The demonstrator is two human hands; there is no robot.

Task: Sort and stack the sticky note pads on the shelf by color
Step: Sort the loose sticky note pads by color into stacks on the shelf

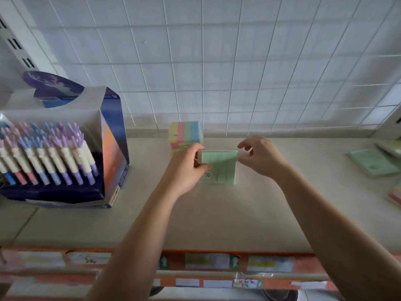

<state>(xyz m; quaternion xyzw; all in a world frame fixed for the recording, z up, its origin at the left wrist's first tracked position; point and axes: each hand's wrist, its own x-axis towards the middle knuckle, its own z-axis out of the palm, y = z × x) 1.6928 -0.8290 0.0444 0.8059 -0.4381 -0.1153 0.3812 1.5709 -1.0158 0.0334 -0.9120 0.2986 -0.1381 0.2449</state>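
While both hands grip it, step: placing green pad (219, 168).
Left hand (186, 169): holds left edge.
Right hand (261, 158): pinches right corner.
Next: lay flat beside striped stack (186, 133).

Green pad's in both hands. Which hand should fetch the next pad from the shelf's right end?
Right. The right hand pinches a corner of the green pad and sits nearer the pads at the right end; the left hand grips the pad's left edge and can probably steady it.
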